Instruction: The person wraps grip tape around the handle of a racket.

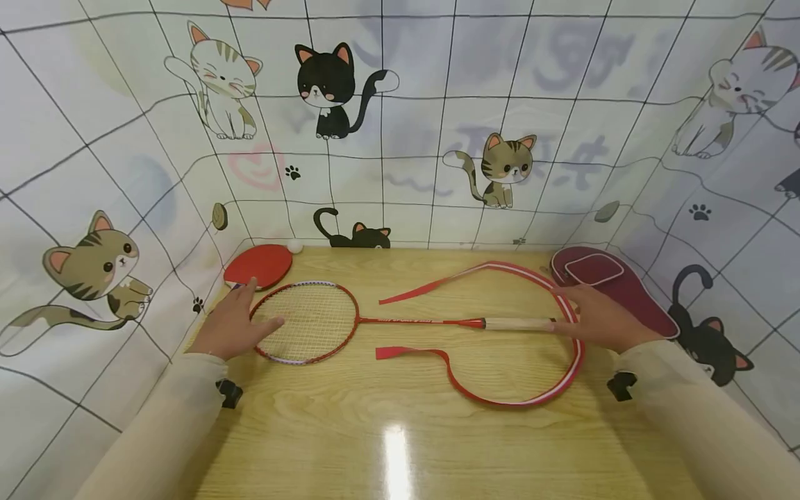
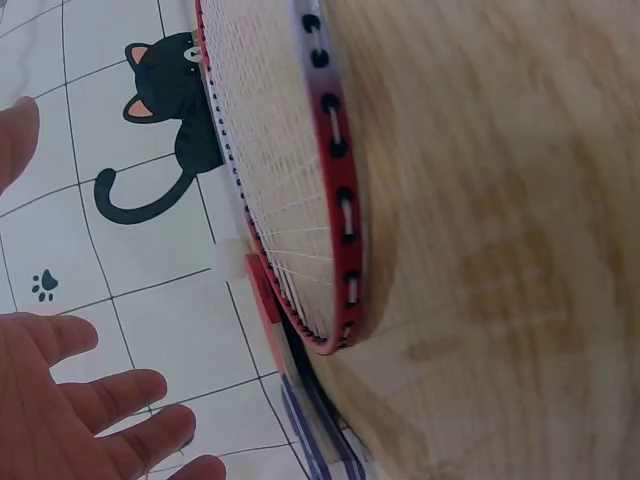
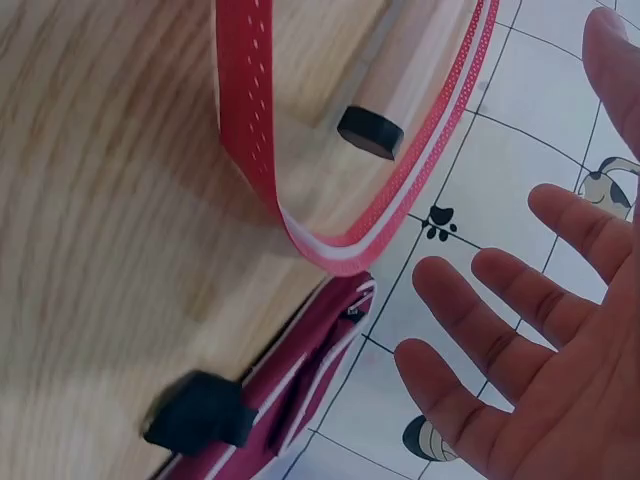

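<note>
With fingers spread apart, left hand (image 1: 230, 325) and right hand (image 1: 605, 321) are held near badminton racket (image 1: 400, 321); approach step presumed, grasp judged required.

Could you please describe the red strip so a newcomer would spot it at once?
On the wooden table lies a badminton racket. Curving around its pale handle is the red strip, both ends towards the racket's head. Unlike the racket and red paddle, it is ribbon-like.
</note>
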{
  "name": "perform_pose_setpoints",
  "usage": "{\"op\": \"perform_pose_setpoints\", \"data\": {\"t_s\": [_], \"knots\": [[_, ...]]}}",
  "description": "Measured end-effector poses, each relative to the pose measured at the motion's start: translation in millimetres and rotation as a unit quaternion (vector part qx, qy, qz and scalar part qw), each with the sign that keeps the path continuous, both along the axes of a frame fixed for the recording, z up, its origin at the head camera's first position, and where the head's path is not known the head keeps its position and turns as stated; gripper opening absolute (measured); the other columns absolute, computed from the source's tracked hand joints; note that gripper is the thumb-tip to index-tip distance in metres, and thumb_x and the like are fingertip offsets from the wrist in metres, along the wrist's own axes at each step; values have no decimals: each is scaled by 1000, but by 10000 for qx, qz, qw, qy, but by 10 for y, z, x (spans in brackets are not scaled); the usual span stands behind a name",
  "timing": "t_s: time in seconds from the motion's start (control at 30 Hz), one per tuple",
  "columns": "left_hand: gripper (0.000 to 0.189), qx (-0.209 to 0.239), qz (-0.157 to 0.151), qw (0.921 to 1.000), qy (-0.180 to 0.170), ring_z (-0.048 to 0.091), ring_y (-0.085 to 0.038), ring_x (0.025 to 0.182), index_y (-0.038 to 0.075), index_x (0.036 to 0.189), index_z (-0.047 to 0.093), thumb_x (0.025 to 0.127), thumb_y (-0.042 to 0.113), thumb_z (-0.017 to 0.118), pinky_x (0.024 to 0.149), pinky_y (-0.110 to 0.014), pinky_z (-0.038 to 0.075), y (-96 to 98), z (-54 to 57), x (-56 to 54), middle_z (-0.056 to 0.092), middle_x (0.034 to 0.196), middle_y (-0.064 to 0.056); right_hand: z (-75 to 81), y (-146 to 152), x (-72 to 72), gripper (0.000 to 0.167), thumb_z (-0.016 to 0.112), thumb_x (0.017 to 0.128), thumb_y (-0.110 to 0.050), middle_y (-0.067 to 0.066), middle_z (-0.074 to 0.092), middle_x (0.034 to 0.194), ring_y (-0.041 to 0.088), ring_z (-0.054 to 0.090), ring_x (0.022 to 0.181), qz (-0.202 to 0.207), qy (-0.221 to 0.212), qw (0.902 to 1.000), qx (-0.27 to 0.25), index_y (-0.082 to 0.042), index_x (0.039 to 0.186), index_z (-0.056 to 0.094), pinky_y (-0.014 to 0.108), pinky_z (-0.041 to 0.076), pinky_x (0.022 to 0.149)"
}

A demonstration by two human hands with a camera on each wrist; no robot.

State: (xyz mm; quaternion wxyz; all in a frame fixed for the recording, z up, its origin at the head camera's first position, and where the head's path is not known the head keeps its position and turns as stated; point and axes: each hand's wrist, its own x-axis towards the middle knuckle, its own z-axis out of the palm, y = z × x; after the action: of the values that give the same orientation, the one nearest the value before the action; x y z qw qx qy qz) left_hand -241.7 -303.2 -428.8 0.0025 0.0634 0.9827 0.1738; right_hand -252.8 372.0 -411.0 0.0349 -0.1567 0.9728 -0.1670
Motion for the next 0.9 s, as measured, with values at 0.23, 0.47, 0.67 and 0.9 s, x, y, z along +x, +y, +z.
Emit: {"op": "perform_pose_setpoints", "data": {"t_s": [0.23, 0.47, 0.67, 0.9], "knots": [[108, 206, 55, 9995, -247, 28, -57, 151, -6, 165, 17, 97, 64, 63, 117, -73, 28, -82, -90, 15, 29, 166, -34, -105, -72, -27, 84, 80, 92, -50, 29, 55, 147, 47, 49, 138, 300, 56, 9994, -159, 4, 151, 51, 67, 39, 111], [89, 512, -32, 9977, -447, 47, -53, 140, -7, 157, 38, 100, 56, 64, 112, -69, 39, -73, -134, 66, 51, 152, -32, -217, -171, -41, 76, 80, 93, -46, 27, 58, 146, 46, 55, 133, 279, -180, 9994, 28, 2, 148, 56, 65, 45, 107], [102, 337, 206, 9937, -1047, 41, -58, 143, -9, 161, 27, 100, 68, 55, 113, -70, 38, -93, -217, 27, 41, 158, -37, -333, -208, -83, 68, 79, 93, -45, 24, 63, 142, 42, 60, 129, 267, -277, 9990, 240, -1, 143, 62, 63, 48, 103], [112, 299, 455, 9895, -1339, 34, -60, 146, -11, 162, 19, 98, 75, 50, 115, -71, 33, -108, -290, 11, 31, 162, -39, -398, -222, -114, 57, 80, 95, -35, 21, 68, 132, 35, 65, 117, 489, -231, 9985, 54, 0, 137, 65, 59, 51, 97]]}}
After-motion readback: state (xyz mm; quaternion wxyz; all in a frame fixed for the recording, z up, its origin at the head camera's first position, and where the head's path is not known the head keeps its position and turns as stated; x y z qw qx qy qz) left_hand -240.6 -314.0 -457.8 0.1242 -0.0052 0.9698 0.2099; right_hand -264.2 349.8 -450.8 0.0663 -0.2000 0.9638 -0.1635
